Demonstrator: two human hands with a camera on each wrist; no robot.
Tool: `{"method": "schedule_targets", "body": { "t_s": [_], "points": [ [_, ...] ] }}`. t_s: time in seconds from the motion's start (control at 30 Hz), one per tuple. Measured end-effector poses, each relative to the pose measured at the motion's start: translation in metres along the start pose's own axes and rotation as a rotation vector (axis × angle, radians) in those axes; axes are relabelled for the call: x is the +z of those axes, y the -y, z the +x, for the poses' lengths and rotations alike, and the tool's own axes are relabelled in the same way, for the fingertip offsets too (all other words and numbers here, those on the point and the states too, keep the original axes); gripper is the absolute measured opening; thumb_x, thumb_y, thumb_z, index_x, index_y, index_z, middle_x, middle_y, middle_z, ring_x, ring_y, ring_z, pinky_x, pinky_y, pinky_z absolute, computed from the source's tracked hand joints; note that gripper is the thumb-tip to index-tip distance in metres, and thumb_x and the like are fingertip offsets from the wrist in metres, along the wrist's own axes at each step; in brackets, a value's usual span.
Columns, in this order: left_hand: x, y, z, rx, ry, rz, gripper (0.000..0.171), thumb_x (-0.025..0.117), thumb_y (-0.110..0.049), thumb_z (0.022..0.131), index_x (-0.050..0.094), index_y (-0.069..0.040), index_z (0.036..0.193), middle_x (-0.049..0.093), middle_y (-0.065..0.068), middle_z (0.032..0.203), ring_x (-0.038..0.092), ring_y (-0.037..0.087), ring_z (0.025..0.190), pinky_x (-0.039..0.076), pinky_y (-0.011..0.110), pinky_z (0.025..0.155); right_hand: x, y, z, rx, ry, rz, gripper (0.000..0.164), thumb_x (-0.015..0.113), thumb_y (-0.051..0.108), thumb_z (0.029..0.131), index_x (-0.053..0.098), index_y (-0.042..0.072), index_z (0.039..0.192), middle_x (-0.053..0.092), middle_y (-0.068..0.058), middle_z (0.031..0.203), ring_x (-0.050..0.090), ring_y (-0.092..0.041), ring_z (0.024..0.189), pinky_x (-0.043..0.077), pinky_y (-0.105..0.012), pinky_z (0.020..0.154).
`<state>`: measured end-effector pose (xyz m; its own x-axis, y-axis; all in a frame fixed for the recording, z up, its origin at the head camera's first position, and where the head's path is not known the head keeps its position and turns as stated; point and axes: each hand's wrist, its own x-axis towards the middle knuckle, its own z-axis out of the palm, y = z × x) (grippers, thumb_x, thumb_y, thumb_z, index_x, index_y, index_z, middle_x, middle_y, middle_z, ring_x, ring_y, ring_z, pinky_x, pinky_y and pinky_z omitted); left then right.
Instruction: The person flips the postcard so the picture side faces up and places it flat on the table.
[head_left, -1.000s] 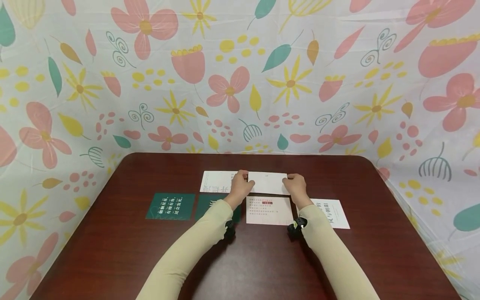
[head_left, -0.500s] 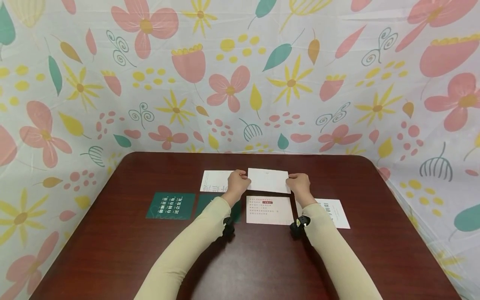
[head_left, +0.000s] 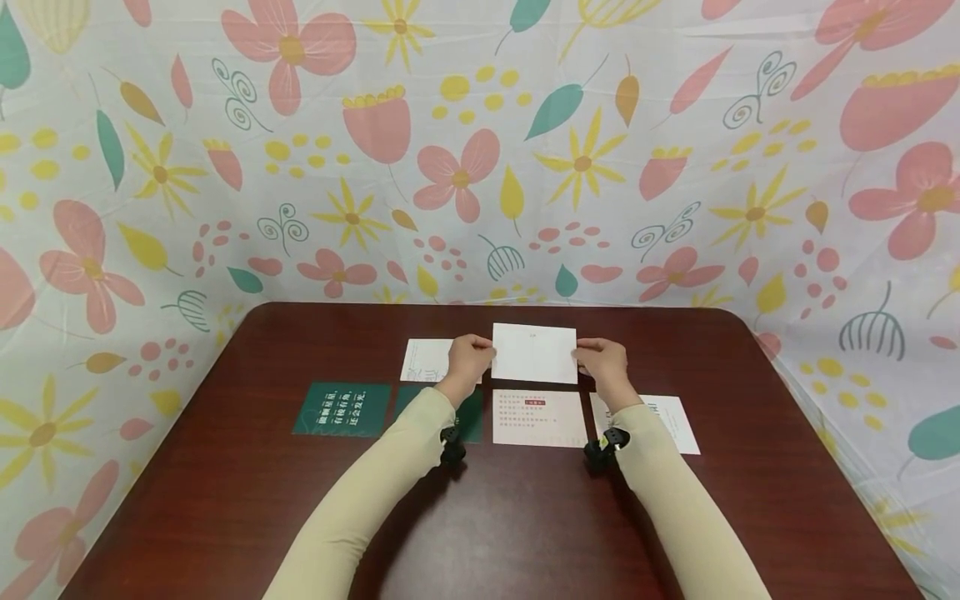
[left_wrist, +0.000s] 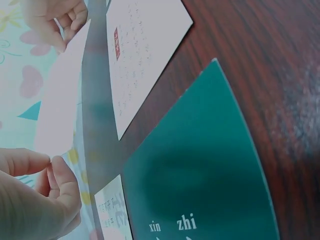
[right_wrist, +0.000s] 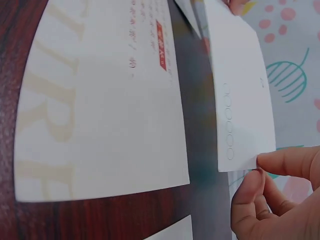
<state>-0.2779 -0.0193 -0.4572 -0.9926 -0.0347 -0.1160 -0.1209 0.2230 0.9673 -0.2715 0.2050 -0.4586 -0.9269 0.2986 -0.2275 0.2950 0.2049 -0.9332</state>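
Between both hands a white postcard is held up by its two side edges, tilted, its nearly blank face toward me. My left hand pinches its left edge between thumb and fingers; my right hand pinches the right edge. The right wrist view shows a row of small ovals on this postcard. Just in front lies a pale card with a red label, flat on the table. A white card lies behind the left hand, partly covered by it.
On the dark wooden table a green card with white writing lies at the left. The left arm partly hides a second green card. A white card lies under the right forearm. A flowered cloth hangs behind.
The postcard has risen off the table and tilted up, showing more of its face. Both hands have lifted with it and moved slightly apart, still pinching its edges.
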Motion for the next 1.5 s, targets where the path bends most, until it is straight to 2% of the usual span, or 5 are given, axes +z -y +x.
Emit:
{"method": "schedule_targets", "body": {
  "t_s": [0.47, 0.8, 1.03, 1.33, 1.5],
  "points": [
    [0.0003, -0.0038, 0.0002, 0.056, -0.031, 0.003, 0.011, 0.064, -0.009, 0.09, 0.068, -0.001, 0.098, 0.059, 0.009, 0.087, 0.062, 0.026, 0.076, 0.056, 0.036, 0.072, -0.0072, 0.0064, -0.0027, -0.011, 0.013, 0.205, 0.035, 0.062, 0.005, 0.091, 0.056, -0.006, 0.124, 0.063, 0.002, 0.082, 0.065, -0.009, 0.073, 0.054, -0.034, 0.085],
    [-0.0027, -0.003, -0.0001, 0.078, -0.024, -0.05, 0.015, 0.062, -0.011, 0.094, 0.07, -0.003, 0.103, 0.065, 0.013, 0.093, 0.063, 0.035, 0.094, 0.054, 0.036, 0.077, -0.006, 0.0051, 0.0003, -0.03, 0.004, 0.302, 0.037, 0.061, 0.004, 0.092, 0.054, -0.006, 0.127, 0.062, -0.008, 0.1, 0.066, -0.01, 0.084, 0.052, -0.031, 0.089],
    [-0.0055, -0.0039, -0.002, 0.044, -0.015, -0.066, 0.022, 0.058, -0.016, 0.096, 0.071, -0.001, 0.107, 0.068, 0.014, 0.102, 0.064, 0.028, 0.096, 0.052, 0.042, 0.087, -0.0056, 0.0032, 0.0042, -0.004, -0.027, 0.258, 0.037, 0.055, 0.01, 0.097, 0.056, -0.001, 0.132, 0.066, -0.006, 0.104, 0.062, -0.005, 0.084, 0.052, -0.019, 0.079],
    [-0.0019, 0.0014, 0.0009, 0.106, -0.019, 0.065, 0.015, 0.064, -0.009, 0.091, 0.069, -0.002, 0.103, 0.064, 0.01, 0.094, 0.062, 0.024, 0.086, 0.052, 0.031, 0.073, -0.001, 0.0008, 0.0038, -0.068, -0.043, 0.153, 0.034, 0.063, 0.004, 0.091, 0.062, -0.001, 0.125, 0.063, -0.013, 0.108, 0.06, -0.007, 0.083, 0.052, -0.021, 0.078],
    [-0.0001, 0.0038, 0.0028, 0.165, 0.007, 0.126, 0.027, 0.061, -0.003, 0.09, 0.063, -0.001, 0.117, 0.062, 0.013, 0.093, 0.061, 0.024, 0.083, 0.05, 0.031, 0.067, 0.0005, 0.0002, 0.0038, -0.089, -0.042, 0.06, 0.037, 0.063, 0.003, 0.09, 0.062, 0.0, 0.126, 0.06, -0.018, 0.116, 0.056, -0.015, 0.095, 0.05, -0.021, 0.079]
  ]
}}
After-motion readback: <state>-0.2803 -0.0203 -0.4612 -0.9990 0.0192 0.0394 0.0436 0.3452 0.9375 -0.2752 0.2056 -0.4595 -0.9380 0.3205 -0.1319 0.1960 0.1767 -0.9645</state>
